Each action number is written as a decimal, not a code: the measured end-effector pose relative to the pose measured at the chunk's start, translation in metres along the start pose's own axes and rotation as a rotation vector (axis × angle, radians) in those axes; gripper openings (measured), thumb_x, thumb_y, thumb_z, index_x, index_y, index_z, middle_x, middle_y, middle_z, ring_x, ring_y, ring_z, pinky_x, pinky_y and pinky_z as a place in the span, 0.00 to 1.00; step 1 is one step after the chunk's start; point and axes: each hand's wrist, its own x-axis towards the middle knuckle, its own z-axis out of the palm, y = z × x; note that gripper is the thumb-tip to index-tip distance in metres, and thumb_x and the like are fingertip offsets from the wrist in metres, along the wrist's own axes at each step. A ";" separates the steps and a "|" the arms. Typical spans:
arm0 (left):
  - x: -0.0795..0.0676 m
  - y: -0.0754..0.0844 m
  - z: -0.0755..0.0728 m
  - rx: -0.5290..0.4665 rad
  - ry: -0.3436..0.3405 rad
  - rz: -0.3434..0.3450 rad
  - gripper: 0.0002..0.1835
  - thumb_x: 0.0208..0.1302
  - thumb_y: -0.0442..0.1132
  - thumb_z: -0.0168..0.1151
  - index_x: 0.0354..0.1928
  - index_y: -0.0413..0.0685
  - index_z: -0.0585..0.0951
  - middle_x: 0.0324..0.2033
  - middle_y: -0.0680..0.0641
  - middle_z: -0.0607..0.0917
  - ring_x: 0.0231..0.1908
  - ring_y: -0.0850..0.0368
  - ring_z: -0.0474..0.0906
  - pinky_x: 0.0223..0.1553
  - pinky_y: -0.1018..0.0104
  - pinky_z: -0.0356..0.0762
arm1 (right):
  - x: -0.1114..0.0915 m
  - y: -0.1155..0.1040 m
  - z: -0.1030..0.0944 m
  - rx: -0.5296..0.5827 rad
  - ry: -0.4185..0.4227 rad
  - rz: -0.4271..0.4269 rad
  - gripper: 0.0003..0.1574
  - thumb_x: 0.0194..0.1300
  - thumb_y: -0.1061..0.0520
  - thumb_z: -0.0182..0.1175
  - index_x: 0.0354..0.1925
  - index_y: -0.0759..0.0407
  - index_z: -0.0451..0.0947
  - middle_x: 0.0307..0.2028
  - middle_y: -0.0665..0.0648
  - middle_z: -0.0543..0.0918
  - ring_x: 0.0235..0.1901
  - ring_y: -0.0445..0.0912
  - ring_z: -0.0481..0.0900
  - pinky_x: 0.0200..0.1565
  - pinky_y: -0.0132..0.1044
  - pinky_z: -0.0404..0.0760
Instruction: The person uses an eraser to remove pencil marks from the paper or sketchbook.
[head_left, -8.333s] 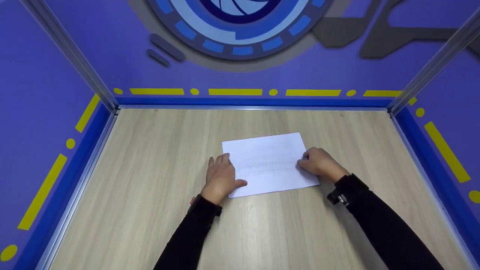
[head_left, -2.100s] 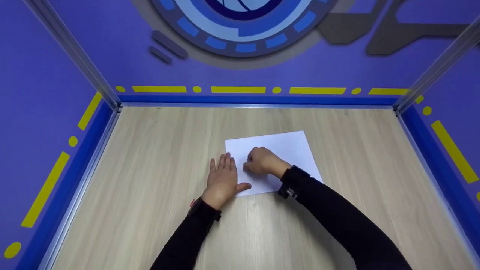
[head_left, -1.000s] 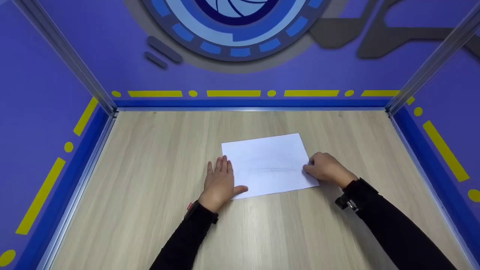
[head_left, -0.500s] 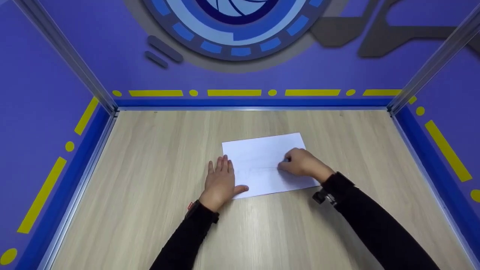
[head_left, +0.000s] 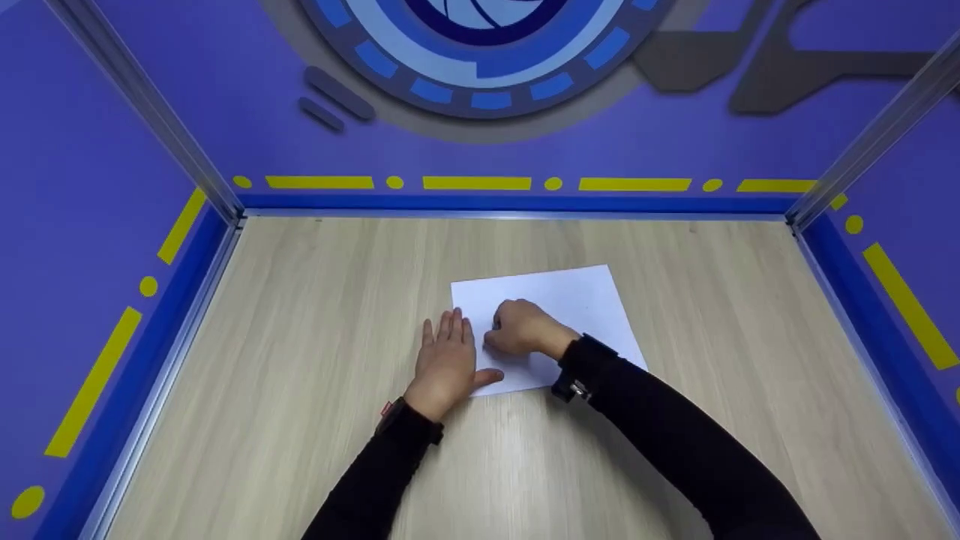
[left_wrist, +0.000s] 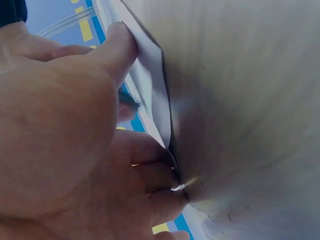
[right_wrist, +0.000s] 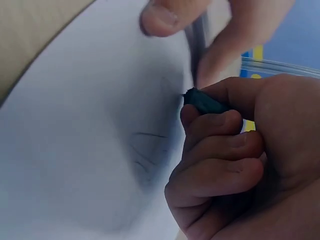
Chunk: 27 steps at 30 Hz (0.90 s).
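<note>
A white sheet of paper [head_left: 585, 300] lies on the wooden table, slightly turned. My left hand [head_left: 444, 367] rests flat on its left edge, fingers straight and thumb spread onto the sheet. In the left wrist view, the near edge of the paper [left_wrist: 159, 95] lifts a little off the table between thumb and fingers. My right hand [head_left: 525, 328] is over the left half of the sheet, fingers curled. In the right wrist view it pinches a small dark green eraser [right_wrist: 207, 102] with a blackened, crumbly tip at the paper. Faint grey pencil lines [right_wrist: 150, 135] show beside it.
The pale wooden table [head_left: 337, 300] is bounded by blue-purple panels [head_left: 450, 161] with yellow marks at the back and both sides. Metal rails run along their lower edges.
Over the last second my right hand has swept left across the paper from its right edge to near my left hand, as it stood 2.1 s ago. The left hand keeps its place.
</note>
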 end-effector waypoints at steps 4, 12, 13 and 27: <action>0.001 0.002 -0.004 0.016 0.006 0.000 0.63 0.69 0.78 0.62 0.85 0.32 0.61 0.87 0.32 0.58 0.89 0.39 0.53 0.88 0.34 0.49 | 0.001 0.003 -0.001 -0.004 -0.004 0.047 0.19 0.72 0.46 0.68 0.36 0.60 0.89 0.32 0.54 0.86 0.35 0.50 0.80 0.42 0.43 0.79; 0.003 0.004 -0.006 0.048 -0.007 0.001 0.63 0.70 0.79 0.59 0.86 0.32 0.59 0.87 0.32 0.57 0.89 0.39 0.51 0.88 0.35 0.48 | -0.021 0.045 -0.018 0.044 0.012 0.145 0.19 0.71 0.45 0.67 0.32 0.58 0.85 0.32 0.54 0.82 0.33 0.50 0.79 0.37 0.42 0.78; 0.003 0.004 -0.005 0.051 -0.009 -0.002 0.64 0.70 0.79 0.59 0.86 0.32 0.59 0.87 0.32 0.57 0.89 0.39 0.51 0.88 0.35 0.48 | -0.025 0.055 -0.020 0.057 0.020 0.152 0.19 0.71 0.45 0.67 0.28 0.56 0.82 0.29 0.53 0.79 0.31 0.49 0.77 0.35 0.41 0.76; 0.001 -0.001 0.003 0.015 -0.007 0.007 0.64 0.70 0.78 0.61 0.86 0.31 0.59 0.87 0.31 0.56 0.89 0.38 0.51 0.88 0.34 0.48 | -0.091 0.167 -0.043 0.165 0.095 0.292 0.22 0.67 0.50 0.64 0.20 0.49 0.66 0.20 0.46 0.66 0.21 0.43 0.68 0.25 0.35 0.67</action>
